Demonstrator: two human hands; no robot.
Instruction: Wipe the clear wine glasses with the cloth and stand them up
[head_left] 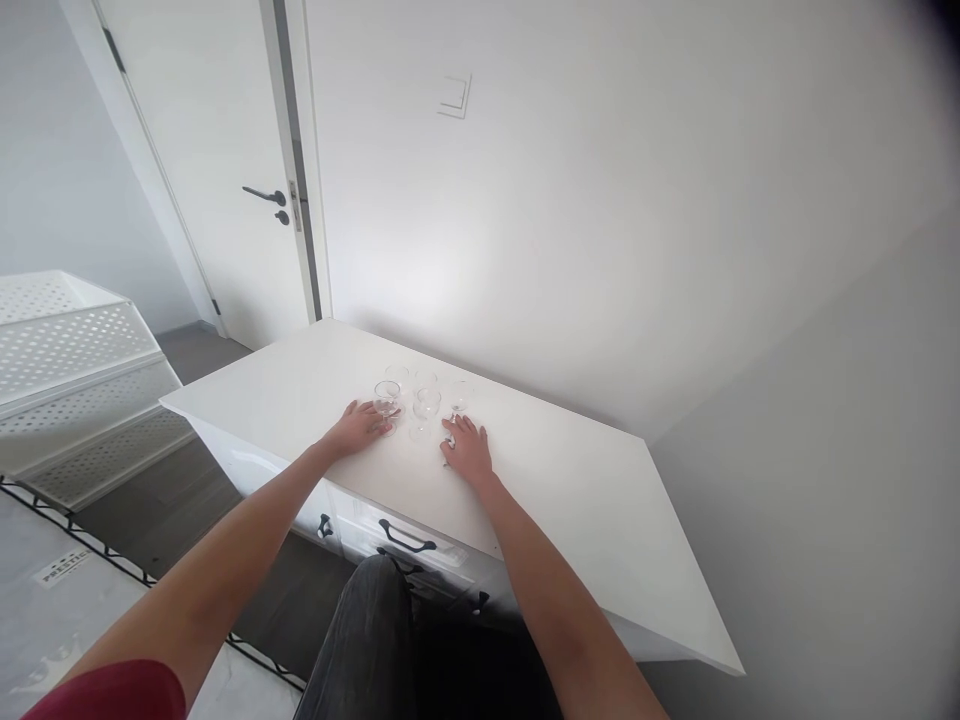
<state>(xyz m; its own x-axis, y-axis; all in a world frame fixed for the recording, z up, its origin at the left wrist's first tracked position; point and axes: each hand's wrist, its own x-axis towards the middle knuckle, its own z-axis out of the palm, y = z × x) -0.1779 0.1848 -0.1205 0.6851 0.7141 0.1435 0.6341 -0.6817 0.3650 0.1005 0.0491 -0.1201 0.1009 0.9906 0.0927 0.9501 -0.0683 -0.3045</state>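
Both hands rest at the feet of small stemmed glasses on a white table.

The left hand touches the base of the nearest glass, fingers loosely spread; the right hand lies flat, its grip apart, at another glass. The clustered glasses stand upright near the wall, seemingly empty.
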